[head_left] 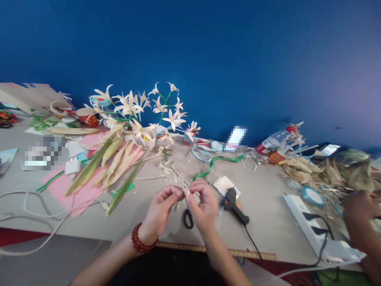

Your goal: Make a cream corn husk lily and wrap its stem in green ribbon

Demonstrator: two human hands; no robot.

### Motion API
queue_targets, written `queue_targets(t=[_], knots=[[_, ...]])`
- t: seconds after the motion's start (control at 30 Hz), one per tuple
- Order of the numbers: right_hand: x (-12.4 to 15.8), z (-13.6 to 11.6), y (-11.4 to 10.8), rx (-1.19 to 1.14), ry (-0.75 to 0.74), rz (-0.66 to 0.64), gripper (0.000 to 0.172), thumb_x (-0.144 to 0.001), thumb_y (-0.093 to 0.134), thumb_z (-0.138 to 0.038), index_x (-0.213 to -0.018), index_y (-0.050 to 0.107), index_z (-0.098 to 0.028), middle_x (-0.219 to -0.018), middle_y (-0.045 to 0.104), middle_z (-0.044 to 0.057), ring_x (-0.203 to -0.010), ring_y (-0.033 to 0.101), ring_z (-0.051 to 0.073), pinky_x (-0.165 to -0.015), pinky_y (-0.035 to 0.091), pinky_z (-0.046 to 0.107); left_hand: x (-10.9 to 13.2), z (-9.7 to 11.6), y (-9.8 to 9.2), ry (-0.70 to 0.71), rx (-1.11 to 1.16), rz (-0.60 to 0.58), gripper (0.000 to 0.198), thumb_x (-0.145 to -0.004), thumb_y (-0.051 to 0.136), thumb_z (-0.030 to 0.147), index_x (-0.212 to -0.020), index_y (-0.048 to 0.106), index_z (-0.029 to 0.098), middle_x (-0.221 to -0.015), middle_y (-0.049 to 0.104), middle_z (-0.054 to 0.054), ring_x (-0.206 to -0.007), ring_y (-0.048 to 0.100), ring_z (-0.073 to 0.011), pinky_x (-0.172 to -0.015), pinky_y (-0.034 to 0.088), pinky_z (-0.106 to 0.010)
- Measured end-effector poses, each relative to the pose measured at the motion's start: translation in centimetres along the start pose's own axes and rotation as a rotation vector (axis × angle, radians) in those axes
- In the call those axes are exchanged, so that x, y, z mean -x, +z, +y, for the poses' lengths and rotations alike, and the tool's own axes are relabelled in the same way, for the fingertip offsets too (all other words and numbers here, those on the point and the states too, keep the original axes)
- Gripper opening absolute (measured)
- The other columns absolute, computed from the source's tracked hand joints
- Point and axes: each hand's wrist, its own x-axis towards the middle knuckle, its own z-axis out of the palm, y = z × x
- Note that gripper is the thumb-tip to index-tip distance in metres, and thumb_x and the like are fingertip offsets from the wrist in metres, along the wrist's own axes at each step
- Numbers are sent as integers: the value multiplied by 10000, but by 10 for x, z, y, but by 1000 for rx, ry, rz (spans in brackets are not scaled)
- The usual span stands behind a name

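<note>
My left hand [160, 210] and my right hand [202, 204] meet above the table, fingertips pinched together on a thin pale strip of husk [182, 193]. A red bead bracelet [139, 239] sits on my left wrist. Black-handled scissors [187, 218] lie on the table just below my hands. A black glue gun [233, 203] rests right of my right hand, its cord trailing toward me. A thin stick [181, 175] lies just beyond my fingers.
Cream husk flowers on green stems [154, 109] stand at the back. Husk leaves [119, 163] lie on pink paper [74, 186] at left. Green ribbon [217, 161], blue ribbon roll [311, 195], white power strip [309, 226] and dried husks [315, 171] lie right. Another person's hand [361, 210] works at far right.
</note>
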Motion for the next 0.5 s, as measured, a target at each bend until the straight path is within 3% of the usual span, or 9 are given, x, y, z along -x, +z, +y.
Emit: queue_targets(t=[0.5], knots=[[1, 1, 6, 34, 38, 75, 108, -819, 619, -167, -749, 548, -209, -771, 572, 16, -756, 581, 182, -702, 472, 327, 1, 0, 1, 19, -20, 27, 131, -749, 764, 249, -702, 681, 158, -793, 674, -12, -795, 571, -130, -772, 440, -227]])
